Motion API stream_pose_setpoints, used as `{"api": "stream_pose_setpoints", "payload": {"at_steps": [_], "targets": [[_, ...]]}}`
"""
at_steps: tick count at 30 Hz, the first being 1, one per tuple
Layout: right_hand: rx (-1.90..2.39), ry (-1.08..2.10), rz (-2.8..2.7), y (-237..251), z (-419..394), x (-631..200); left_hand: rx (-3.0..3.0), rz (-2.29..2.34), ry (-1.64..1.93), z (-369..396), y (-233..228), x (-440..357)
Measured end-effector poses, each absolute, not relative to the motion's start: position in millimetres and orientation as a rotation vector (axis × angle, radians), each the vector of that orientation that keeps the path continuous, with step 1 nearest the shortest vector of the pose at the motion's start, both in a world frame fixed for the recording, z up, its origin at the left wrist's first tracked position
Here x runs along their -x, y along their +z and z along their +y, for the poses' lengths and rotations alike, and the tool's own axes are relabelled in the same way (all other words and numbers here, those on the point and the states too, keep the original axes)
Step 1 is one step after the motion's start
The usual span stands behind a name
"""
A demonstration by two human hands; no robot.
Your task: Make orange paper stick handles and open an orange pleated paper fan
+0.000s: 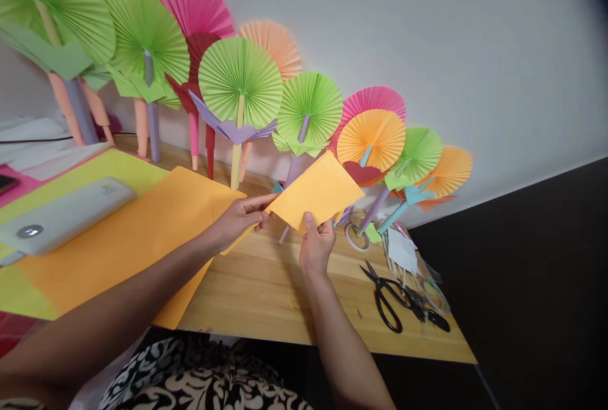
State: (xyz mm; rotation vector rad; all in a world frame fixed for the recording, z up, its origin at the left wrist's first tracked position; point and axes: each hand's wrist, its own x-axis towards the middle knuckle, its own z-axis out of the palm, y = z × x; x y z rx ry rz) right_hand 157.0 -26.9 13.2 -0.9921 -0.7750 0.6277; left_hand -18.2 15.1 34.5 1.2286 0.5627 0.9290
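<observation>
A rectangular piece of yellow-orange paper [319, 189] is held up above the wooden table, tilted, between my two hands. My left hand [244, 221] pinches its left corner with thumb and fingers. At its lower edge my right hand [317, 242] grips it, the thumb lying on the front and the fingers behind. Under my left forearm lie large orange sheets [142, 239], and a corner of one shows just beneath my left hand.
Pleated paper fans on rolled paper handles, such as a green fan [240, 83], lean along the wall. Black scissors [387, 296] and a tape roll [357, 237] lie on the table [256, 296] at right. A white power bank [71, 213] rests on the sheets at left.
</observation>
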Motion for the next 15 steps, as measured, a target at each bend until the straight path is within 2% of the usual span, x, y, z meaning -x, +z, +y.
{"api": "stream_pose_setpoints", "payload": {"at_steps": [15], "targets": [[0.994,0.629,-0.776,14.3,-27.6,-156.3,-1.227,0.577,0.918,15.9,31.6,18.4]]}}
